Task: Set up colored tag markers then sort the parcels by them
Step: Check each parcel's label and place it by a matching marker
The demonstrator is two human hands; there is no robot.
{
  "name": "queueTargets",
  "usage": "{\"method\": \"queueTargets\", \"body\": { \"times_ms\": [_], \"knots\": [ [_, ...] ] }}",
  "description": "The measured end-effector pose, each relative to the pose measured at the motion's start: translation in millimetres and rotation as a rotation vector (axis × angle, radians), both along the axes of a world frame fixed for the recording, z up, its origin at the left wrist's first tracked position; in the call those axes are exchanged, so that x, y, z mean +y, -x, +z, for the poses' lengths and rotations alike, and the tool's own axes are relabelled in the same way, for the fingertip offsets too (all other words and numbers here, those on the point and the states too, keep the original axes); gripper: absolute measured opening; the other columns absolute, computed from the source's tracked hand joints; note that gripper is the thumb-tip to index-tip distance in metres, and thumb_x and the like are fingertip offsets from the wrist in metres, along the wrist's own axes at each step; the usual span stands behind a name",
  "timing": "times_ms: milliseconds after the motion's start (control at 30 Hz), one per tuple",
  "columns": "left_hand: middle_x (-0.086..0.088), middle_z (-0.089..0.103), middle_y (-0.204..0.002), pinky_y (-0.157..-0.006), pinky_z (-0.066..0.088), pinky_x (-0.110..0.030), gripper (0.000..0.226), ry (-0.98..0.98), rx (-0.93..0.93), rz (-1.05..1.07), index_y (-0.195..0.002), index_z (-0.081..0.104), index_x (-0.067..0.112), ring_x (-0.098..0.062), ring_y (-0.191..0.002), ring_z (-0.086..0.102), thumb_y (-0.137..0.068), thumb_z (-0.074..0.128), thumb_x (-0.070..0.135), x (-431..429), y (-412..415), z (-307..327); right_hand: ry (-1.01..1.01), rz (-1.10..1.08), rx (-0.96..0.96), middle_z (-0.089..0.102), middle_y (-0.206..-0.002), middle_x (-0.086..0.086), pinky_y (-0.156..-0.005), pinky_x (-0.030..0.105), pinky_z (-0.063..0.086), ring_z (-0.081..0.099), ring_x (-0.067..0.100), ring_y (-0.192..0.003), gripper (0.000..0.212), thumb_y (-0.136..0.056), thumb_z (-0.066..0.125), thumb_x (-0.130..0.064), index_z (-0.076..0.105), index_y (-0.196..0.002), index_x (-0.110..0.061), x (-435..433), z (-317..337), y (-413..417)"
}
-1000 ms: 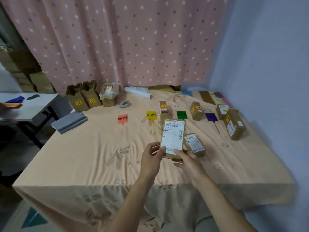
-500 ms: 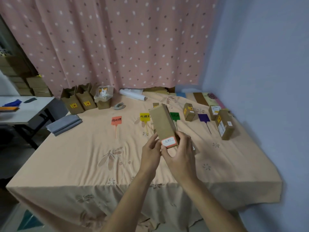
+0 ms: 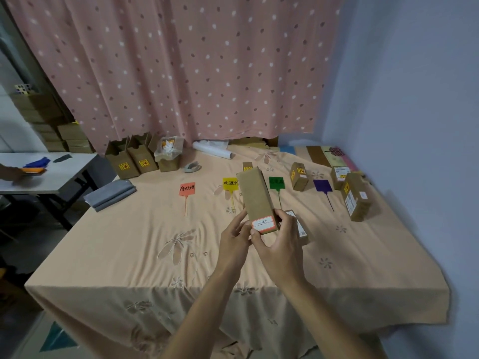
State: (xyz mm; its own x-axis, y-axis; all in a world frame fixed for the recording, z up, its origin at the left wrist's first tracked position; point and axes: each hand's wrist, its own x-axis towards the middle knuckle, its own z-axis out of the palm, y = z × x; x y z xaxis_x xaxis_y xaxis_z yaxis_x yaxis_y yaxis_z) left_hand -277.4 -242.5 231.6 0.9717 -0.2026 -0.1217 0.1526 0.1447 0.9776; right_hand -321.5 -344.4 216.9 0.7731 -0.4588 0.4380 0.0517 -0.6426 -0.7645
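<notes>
Both hands hold a long brown parcel (image 3: 255, 198) above the table, its near end showing a small red-bordered label with handwriting. My left hand (image 3: 233, 238) grips its left side and my right hand (image 3: 278, 244) its near end. Four tag markers lie in a row on the cloth: orange (image 3: 187, 189), yellow (image 3: 230, 183), green (image 3: 276, 183) and purple (image 3: 322, 185). Another parcel (image 3: 300, 226) lies partly hidden behind my right hand. More parcels stand near the green tag (image 3: 299, 176) and by the purple tag (image 3: 356, 199).
The table's peach cloth (image 3: 129, 244) reaches the wall at right. Open brown boxes (image 3: 131, 160) line the back left, with a white roll (image 3: 213, 151) and a tape dispenser (image 3: 192, 167). Folded grey cloth (image 3: 110, 194) lies at the left edge. A side table (image 3: 49, 174) stands further left.
The parcel was held upright with its shipping label facing me; it has been tipped away so its small labelled end now faces me. My right hand shifted onto that end.
</notes>
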Motion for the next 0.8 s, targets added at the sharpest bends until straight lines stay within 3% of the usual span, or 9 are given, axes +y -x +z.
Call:
{"method": "queueTargets", "body": {
  "times_ms": [100, 267, 367, 533, 667, 800],
  "knots": [
    [-0.003, 0.080, -0.107, -0.072, 0.060, -0.019, 0.042, -0.039, 0.010, 0.001, -0.136, 0.064, 0.028, -0.012, -0.098, 0.076, -0.101, 0.052, 0.009, 8, -2, -10, -0.034, 0.008, 0.040, 0.055, -0.130, 0.001, -0.090, 0.046, 0.055, 0.053, 0.021, -0.122, 0.059, -0.085, 0.076, -0.035, 0.046, -0.132, -0.017, 7, -7, -2],
    [-0.006, 0.078, -0.113, -0.097, 0.059, -0.044, 0.041, -0.121, 0.037, 0.011, -0.136, 0.065, 0.028, -0.020, -0.107, 0.073, -0.099, 0.054, 0.012, 28, -9, -34, -0.080, 0.034, 0.133, 0.055, -0.129, -0.001, -0.089, 0.035, 0.052, 0.053, 0.018, -0.120, 0.061, -0.085, 0.076, -0.034, 0.045, -0.135, -0.018, 23, -21, -6],
    [-0.005, 0.077, -0.114, -0.099, 0.056, -0.049, 0.039, -0.168, 0.043, 0.021, -0.134, 0.067, 0.029, -0.022, -0.109, 0.072, -0.098, 0.058, 0.016, 42, -14, -46, -0.115, 0.028, 0.207, 0.054, -0.130, -0.001, -0.091, 0.037, 0.050, 0.052, 0.019, -0.122, 0.064, -0.085, 0.075, -0.036, 0.044, -0.138, -0.018, 35, -28, -10],
    [0.010, 0.079, -0.109, -0.100, 0.056, -0.042, 0.036, -0.234, 0.066, -0.025, -0.131, 0.068, 0.032, -0.017, -0.109, 0.071, -0.097, 0.062, 0.024, 63, -21, -65, -0.153, 0.025, 0.305, 0.050, -0.120, -0.007, -0.082, 0.030, 0.043, 0.057, 0.018, -0.117, 0.063, -0.083, 0.074, -0.042, 0.046, -0.136, -0.023, 50, -47, -13],
    [0.015, 0.079, -0.105, -0.097, 0.055, -0.038, 0.031, -0.282, 0.076, -0.110, -0.127, 0.071, 0.038, -0.016, -0.109, 0.071, -0.100, 0.057, 0.031, 66, -30, -82, -0.194, -0.012, 0.392, 0.051, -0.129, -0.002, -0.087, 0.034, 0.047, 0.058, 0.020, -0.119, 0.063, -0.085, 0.072, -0.042, 0.045, -0.138, -0.023, 49, -63, -22],
    [0.019, 0.079, -0.104, -0.087, 0.053, -0.029, 0.027, -0.278, 0.105, -0.205, -0.102, 0.074, 0.057, 0.002, -0.095, 0.073, -0.102, 0.052, 0.041, 53, -46, -98, -0.253, -0.008, 0.458, 0.053, -0.128, 0.001, -0.091, 0.038, 0.051, 0.066, 0.024, -0.112, 0.056, -0.088, 0.069, -0.039, 0.048, -0.137, -0.022, 37, -78, -39]
  ]
}}
